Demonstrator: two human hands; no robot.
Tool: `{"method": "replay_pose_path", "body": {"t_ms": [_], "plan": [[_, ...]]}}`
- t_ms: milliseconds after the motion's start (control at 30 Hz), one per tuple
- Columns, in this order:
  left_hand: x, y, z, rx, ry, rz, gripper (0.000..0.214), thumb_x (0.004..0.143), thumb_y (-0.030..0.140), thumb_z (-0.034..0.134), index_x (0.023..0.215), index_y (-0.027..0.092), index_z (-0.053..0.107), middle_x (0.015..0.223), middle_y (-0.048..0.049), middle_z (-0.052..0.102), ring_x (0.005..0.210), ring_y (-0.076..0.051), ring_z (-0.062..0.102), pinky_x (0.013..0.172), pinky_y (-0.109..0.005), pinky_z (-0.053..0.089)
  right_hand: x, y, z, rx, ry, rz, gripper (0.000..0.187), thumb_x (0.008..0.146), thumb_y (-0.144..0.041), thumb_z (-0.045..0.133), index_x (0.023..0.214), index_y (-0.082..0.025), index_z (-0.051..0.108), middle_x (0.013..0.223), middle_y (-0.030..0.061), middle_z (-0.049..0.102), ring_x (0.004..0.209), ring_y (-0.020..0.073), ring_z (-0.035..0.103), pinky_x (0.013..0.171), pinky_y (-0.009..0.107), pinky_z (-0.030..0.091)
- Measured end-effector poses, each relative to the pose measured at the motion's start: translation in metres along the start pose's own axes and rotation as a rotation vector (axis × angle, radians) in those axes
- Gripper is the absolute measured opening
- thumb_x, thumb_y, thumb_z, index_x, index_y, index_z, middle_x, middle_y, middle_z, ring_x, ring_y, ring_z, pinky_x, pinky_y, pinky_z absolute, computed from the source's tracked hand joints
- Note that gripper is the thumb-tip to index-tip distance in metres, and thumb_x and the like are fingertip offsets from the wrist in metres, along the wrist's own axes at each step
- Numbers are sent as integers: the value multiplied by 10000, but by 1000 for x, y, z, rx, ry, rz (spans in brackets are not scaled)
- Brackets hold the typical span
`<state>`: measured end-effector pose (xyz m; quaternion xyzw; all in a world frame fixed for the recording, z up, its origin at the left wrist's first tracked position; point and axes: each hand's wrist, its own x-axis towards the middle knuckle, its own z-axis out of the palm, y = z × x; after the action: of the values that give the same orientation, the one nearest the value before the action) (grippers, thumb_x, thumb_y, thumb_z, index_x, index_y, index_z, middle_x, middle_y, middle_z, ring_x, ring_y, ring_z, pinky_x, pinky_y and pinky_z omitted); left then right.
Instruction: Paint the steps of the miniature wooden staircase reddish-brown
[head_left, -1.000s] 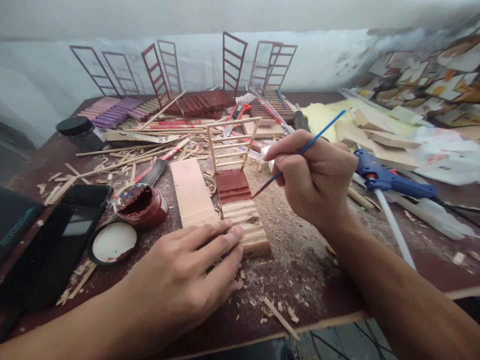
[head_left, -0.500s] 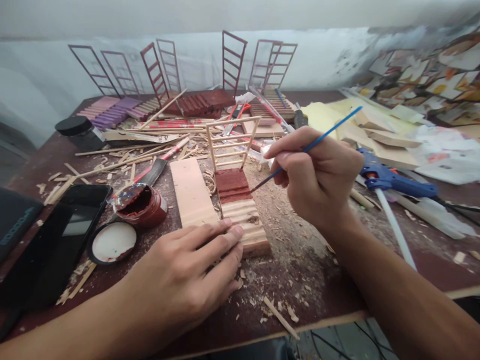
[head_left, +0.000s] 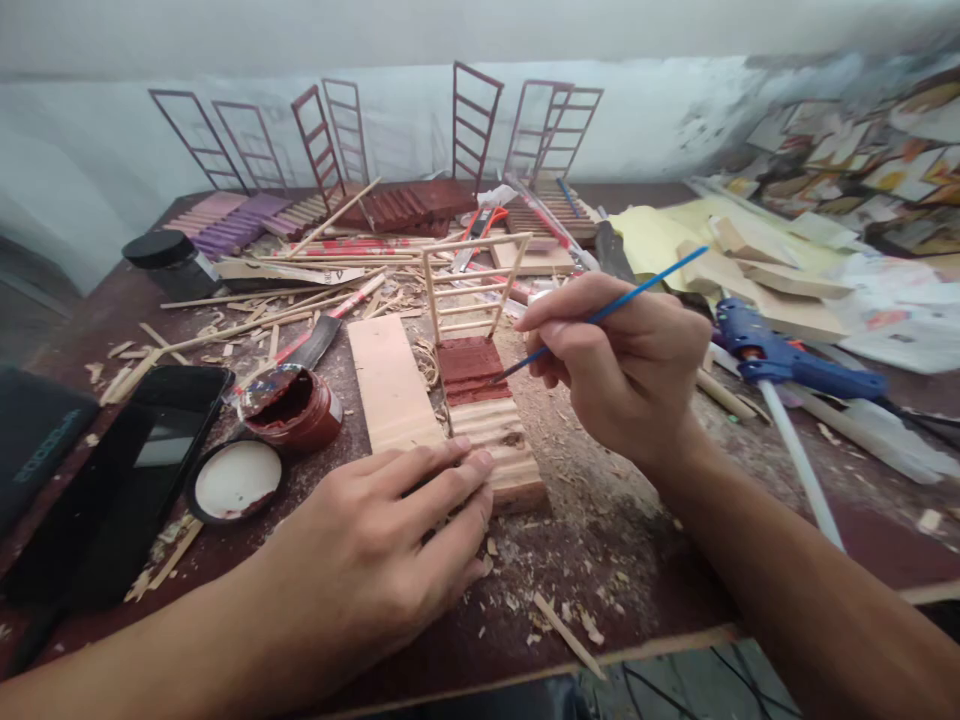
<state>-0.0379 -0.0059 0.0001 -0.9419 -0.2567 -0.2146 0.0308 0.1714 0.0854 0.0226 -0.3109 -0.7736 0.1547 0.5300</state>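
My right hand (head_left: 626, 370) pinches a thin blue-handled paintbrush (head_left: 656, 280), its tip touching the small wooden model (head_left: 499, 450). The model's far half has wet dark red paint; the near half is bare, ridged wood. A pale ladder-like frame (head_left: 476, 283) stands upright at its far end. My left hand (head_left: 405, 530) grips the model's near left side, fingertips pressed on the ridges; its thumb is partly hidden. A bare flat board (head_left: 391, 380) lies left of the model. An open jar of red paint (head_left: 300, 415) stands farther left, its lid (head_left: 236, 482) beside it.
On the left lies a black phone (head_left: 124, 470), with a black-lidded jar (head_left: 161, 262) behind. A blue glue gun (head_left: 795, 355) rests at right. Painted models (head_left: 416, 205) with upright frames line the wall. Wood sticks, shavings and a cutter (head_left: 480, 230) cover much of the table.
The brush tip has shifted left across the red-painted part, and my right hand has moved slightly left and down. My left hand stays on the model. The whole view has shifted slightly.
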Motion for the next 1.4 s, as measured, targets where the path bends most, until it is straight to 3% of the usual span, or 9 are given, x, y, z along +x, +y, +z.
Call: {"method": "replay_pose_path", "body": {"t_ms": [1400], "plan": [[-1, 0, 0, 25, -6, -7, 285, 974, 265, 540, 1183, 112, 659, 1307, -90, 629, 1186, -265, 611, 957, -416, 584, 2, 2, -3, -43, 27, -18, 198, 854, -126, 521, 744, -196, 670, 543, -43, 546, 435, 65, 461, 430, 236, 362]]}}
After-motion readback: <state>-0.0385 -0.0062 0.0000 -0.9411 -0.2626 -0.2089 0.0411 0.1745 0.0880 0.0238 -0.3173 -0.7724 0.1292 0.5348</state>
